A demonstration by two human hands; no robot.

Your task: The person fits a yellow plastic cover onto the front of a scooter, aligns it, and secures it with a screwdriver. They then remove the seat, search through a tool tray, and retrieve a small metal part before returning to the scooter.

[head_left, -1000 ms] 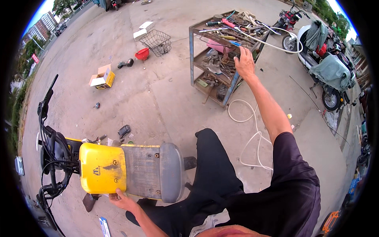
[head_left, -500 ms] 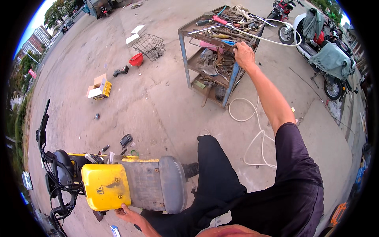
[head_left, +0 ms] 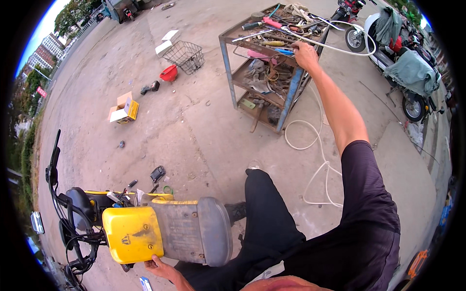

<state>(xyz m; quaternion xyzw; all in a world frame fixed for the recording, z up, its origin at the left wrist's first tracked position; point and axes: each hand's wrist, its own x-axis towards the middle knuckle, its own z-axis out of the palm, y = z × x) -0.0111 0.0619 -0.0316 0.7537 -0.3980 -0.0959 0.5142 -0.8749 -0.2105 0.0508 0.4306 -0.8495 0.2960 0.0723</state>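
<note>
While the left hand (head_left: 162, 269) holds the near edge of the yellow cover (head_left: 124, 230), beside the grey seat (head_left: 217, 233), the right hand (head_left: 306, 56) has drawn its spread fingers into a narrow curl at the tool cart (head_left: 292, 92), so the work seems split between cover and tools (head_left: 273, 43); whether it grips anything, I cannot tell.

Before me the concrete ground (head_left: 208, 140) is stretching wide, and a wire basket (head_left: 186, 58), a red bowl (head_left: 169, 73), an open cardboard box (head_left: 127, 111) and loops of pale hose (head_left: 301, 149) are lying on it. A rusty metal cart (head_left: 291, 94) is standing there too; its top tray (head_left: 233, 36) is carrying jumbled tools (head_left: 273, 43), while its lower shelves (head_left: 266, 98) are holding more clutter (head_left: 264, 80).
</note>
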